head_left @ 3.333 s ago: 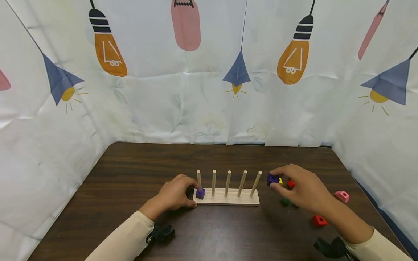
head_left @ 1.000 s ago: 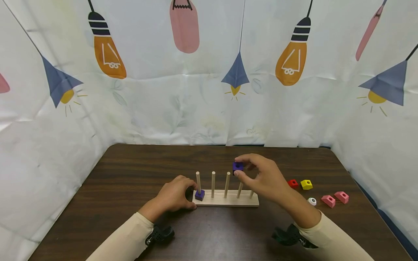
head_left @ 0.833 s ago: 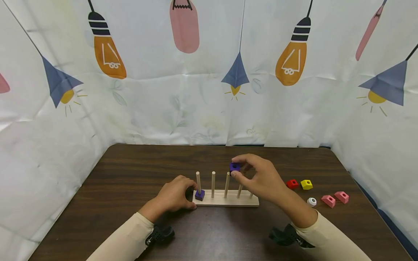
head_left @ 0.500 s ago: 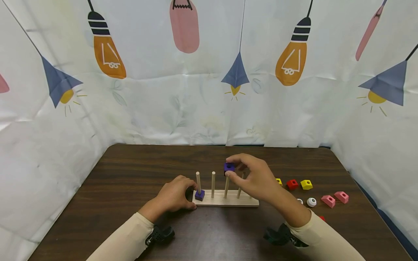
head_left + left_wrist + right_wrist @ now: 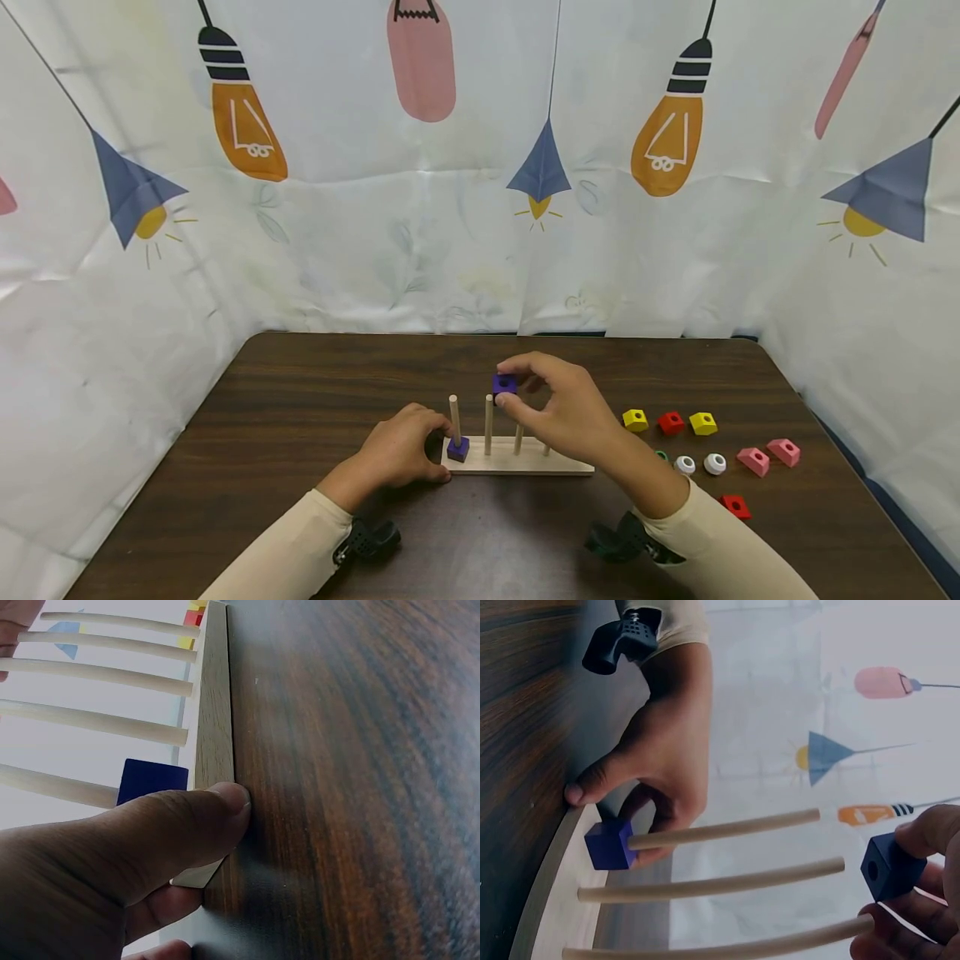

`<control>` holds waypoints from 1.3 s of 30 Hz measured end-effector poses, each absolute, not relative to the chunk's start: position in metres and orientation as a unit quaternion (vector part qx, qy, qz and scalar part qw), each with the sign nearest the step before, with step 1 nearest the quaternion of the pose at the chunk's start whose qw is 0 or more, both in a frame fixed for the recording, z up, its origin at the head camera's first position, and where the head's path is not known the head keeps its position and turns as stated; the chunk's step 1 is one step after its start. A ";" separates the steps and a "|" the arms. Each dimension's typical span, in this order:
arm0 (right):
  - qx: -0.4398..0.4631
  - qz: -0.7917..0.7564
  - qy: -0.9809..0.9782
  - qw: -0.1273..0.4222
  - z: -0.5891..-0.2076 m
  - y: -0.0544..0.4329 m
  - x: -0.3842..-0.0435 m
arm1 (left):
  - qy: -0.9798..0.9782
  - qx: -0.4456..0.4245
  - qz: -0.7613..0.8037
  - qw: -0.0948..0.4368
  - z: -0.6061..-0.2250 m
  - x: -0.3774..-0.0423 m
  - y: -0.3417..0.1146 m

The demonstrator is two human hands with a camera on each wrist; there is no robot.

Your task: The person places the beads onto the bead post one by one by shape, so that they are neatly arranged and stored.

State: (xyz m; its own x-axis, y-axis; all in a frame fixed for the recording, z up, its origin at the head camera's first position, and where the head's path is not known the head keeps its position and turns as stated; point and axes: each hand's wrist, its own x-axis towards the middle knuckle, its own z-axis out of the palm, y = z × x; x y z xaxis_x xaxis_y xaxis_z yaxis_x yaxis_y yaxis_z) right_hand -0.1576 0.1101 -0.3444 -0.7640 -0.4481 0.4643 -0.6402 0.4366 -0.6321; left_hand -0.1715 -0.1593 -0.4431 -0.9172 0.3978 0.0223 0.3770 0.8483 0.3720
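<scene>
In the head view, a wooden peg board [image 5: 517, 467] with a row of upright pegs lies on the brown table. My left hand [image 5: 393, 450] grips its left end, thumb on the front edge in the left wrist view. One purple cube [image 5: 457, 451] sits at the foot of the leftmost peg. My right hand [image 5: 558, 410] pinches another purple cube [image 5: 504, 384] between thumb and fingers, just above and right of the second peg's [image 5: 489, 425] tip. The right wrist view shows the hole in this held cube [image 5: 889, 868], apart from the pegs. My right hand hides the rightmost peg in the head view.
Right of the board lie yellow blocks [image 5: 635, 420], a red block [image 5: 671, 423], white round beads [image 5: 715, 464], pink blocks [image 5: 753, 462] and a nearer red block [image 5: 736, 506]. A green piece [image 5: 662, 455] is partly hidden by my right forearm. A printed curtain [image 5: 420, 250] hangs behind the table.
My right hand has carried the purple cube leftward from the loose pieces, past the right-hand pegs, to beside the second peg's top. My left hand stays at the board's end.
</scene>
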 end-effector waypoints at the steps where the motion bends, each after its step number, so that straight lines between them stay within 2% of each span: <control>1: 0.324 0.421 -0.840 0.112 -0.345 0.109 -0.158 | 0.961 0.202 0.189 0.028 -0.443 -0.172 -0.159; 27: 0.325 0.420 -0.843 0.090 -0.346 0.072 -0.154 | 0.954 0.210 0.212 0.037 -0.442 -0.171 -0.161; 39: 0.292 0.447 -0.840 0.092 -0.344 0.054 -0.148 | 0.953 0.217 0.212 0.030 -0.441 -0.170 -0.162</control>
